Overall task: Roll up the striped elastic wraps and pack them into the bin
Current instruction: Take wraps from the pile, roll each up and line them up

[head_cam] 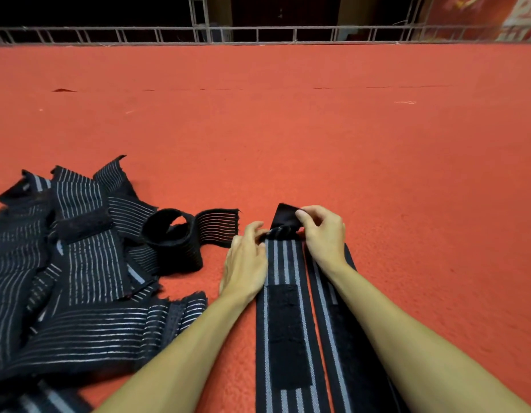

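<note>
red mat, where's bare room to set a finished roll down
Bare: the red mat ahead, up to the railing, and everything right of the right hand. Crowded: the pile of wraps at left, the looped wrap by the left hand, the flat wrap both hands hold.

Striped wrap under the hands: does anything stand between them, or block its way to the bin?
Nothing visible. The left hand and right hand hold the striped wrap at its far end. No bin shows, so that path is unknown.
</note>
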Demonstrator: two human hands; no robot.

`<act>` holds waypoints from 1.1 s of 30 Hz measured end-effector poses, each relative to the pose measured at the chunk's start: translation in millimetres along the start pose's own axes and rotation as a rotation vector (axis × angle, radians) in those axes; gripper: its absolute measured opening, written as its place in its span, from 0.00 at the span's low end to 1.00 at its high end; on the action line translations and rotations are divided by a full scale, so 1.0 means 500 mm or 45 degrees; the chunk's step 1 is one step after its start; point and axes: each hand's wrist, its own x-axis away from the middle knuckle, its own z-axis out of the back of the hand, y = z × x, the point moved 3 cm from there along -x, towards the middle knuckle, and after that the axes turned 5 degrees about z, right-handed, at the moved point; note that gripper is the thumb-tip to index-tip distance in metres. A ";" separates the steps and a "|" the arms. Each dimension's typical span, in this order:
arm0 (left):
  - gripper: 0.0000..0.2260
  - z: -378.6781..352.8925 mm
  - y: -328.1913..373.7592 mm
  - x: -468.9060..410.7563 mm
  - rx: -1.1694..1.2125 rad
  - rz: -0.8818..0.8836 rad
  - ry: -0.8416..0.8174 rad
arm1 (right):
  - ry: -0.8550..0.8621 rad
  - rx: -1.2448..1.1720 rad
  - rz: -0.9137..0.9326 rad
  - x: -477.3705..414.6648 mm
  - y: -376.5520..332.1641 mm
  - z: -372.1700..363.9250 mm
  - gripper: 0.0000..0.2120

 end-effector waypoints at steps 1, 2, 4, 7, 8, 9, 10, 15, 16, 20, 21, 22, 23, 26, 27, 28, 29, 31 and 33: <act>0.18 0.000 0.003 0.001 -0.032 -0.020 -0.002 | 0.038 -0.035 -0.015 -0.003 0.000 -0.003 0.05; 0.18 0.000 0.006 0.001 -0.057 -0.052 0.000 | 0.069 -0.050 -0.026 -0.006 0.002 -0.007 0.06; 0.16 -0.002 0.008 0.000 -0.069 -0.094 0.022 | 0.084 -0.041 -0.040 -0.017 0.000 -0.015 0.06; 0.07 0.002 0.005 -0.005 -0.017 -0.079 0.105 | -0.067 -0.053 -0.070 -0.021 -0.006 -0.021 0.04; 0.04 0.003 0.005 -0.005 -0.003 -0.083 0.133 | -0.156 -0.068 -0.075 -0.019 -0.008 -0.020 0.04; 0.03 0.003 0.005 -0.005 0.000 -0.093 0.151 | -0.251 -0.094 -0.082 -0.016 -0.007 -0.017 0.06; 0.03 0.004 0.007 -0.004 0.002 -0.099 0.157 | -0.340 -0.132 -0.104 -0.012 -0.005 -0.013 0.09; 0.05 0.005 0.009 -0.004 0.050 -0.063 0.079 | -0.508 -0.090 -0.111 -0.006 0.006 0.011 0.12; 0.05 0.008 0.013 0.000 0.128 -0.078 0.059 | -0.482 -0.074 -0.069 -0.004 -0.005 0.015 0.08; 0.03 0.051 0.043 0.030 0.501 -0.113 -0.012 | -0.488 -0.114 0.069 0.005 -0.085 0.038 0.08; 0.03 0.064 0.054 0.038 0.538 -0.100 -0.058 | -0.470 -0.149 0.090 0.005 -0.108 0.046 0.09; 0.03 0.079 0.068 0.048 0.543 -0.087 -0.116 | -0.428 -0.195 0.098 0.004 -0.134 0.057 0.08; 0.03 0.094 0.082 0.058 0.524 -0.092 -0.158 | -0.373 -0.245 0.098 0.002 -0.158 0.068 0.06; 0.17 0.134 0.127 0.096 0.511 -0.080 -0.282 | -0.259 -0.379 0.052 -0.007 -0.226 0.108 0.04; 0.14 0.143 0.146 0.113 0.579 -0.045 -0.355 | -0.237 -0.410 0.036 -0.010 -0.244 0.125 0.04; 0.11 0.149 0.164 0.130 0.631 -0.014 -0.438 | -0.220 -0.418 0.023 -0.013 -0.260 0.141 0.04; 0.09 0.153 0.180 0.144 0.670 0.016 -0.518 | -0.207 -0.407 0.014 -0.017 -0.274 0.157 0.04; 0.09 0.161 0.219 0.167 0.815 0.052 -0.672 | -0.171 -0.341 0.001 -0.028 -0.295 0.190 0.04; 0.11 0.164 0.258 0.181 1.025 0.068 -0.816 | -0.144 -0.270 -0.019 -0.038 -0.304 0.219 0.03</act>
